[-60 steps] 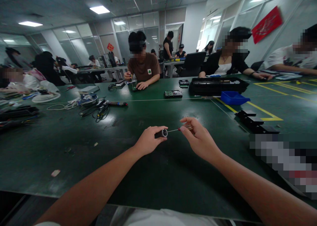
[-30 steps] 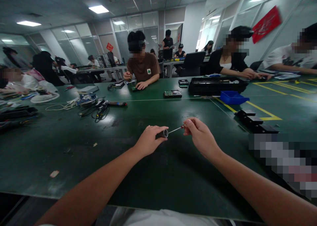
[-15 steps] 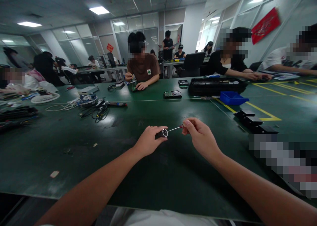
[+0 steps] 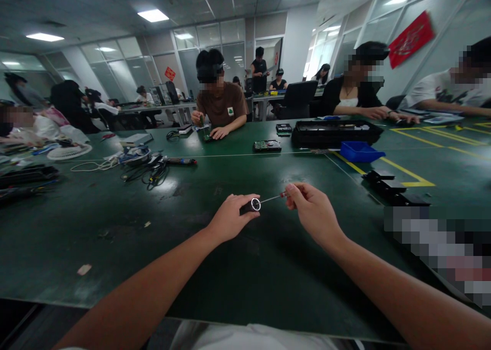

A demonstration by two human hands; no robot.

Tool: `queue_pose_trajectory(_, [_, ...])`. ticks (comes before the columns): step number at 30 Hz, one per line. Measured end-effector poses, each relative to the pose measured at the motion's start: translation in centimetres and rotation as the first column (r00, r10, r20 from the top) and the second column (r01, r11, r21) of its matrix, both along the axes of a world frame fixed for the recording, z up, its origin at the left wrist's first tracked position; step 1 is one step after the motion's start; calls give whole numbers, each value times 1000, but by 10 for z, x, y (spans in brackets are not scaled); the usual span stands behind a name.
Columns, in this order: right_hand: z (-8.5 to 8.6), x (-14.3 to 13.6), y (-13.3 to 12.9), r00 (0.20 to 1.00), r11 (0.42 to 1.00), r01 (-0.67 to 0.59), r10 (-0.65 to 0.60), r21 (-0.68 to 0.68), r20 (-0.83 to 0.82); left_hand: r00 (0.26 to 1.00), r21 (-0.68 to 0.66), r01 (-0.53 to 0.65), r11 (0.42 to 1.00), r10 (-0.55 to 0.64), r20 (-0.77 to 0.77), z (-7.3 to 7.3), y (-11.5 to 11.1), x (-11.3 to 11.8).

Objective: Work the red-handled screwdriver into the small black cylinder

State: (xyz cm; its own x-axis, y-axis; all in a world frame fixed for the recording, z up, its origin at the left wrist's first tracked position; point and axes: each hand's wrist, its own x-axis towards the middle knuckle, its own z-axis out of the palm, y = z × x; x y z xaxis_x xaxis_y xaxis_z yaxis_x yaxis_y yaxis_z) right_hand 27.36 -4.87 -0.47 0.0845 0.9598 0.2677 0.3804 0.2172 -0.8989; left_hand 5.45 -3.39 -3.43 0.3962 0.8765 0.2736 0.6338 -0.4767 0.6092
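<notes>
Dark green and glossy, the surface (image 4: 215, 294) spreads out in front of us, with a small pale scrap (image 4: 84, 269) lying on it near the edge to our left. Above its middle, our left hand (image 4: 229, 219) pinches a short black cylinder (image 4: 247, 207) between thumb and fingers, its ringed end turned toward our right hand (image 4: 312, 207). There the grip is pressed together around the reddish handle of a thin tool (image 4: 271, 199), whose metal shaft slants down to the mouth of the cylinder; we cannot tell whether the tip touches anything inside. Both things are held off the surface, between our hands.

A little farther, we have stepped black brackets (image 4: 387, 185) on the right and a tangle of dark cables (image 4: 153, 173) on the left. Past them sit a blue tray (image 4: 360, 152), a green circuit board with metal parts (image 4: 267, 145) and a long black case (image 4: 333, 134). Across from us a co-worker in a brown shirt (image 4: 226, 110) bends over a small board. Beyond, a red sign (image 4: 412, 39) hangs on the wall.
</notes>
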Motion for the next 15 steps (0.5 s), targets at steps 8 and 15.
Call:
queue_pose_trajectory(8, [1, 3, 0, 985, 1000, 30, -30, 1, 168, 1000, -2, -1, 1000, 1, -27, 3, 0, 0])
queue_pose_trajectory(15, [-3, 3, 0, 972, 990, -132, 117, 59, 206, 1000, -2, -17, 1000, 17, -14, 1, 1, -2])
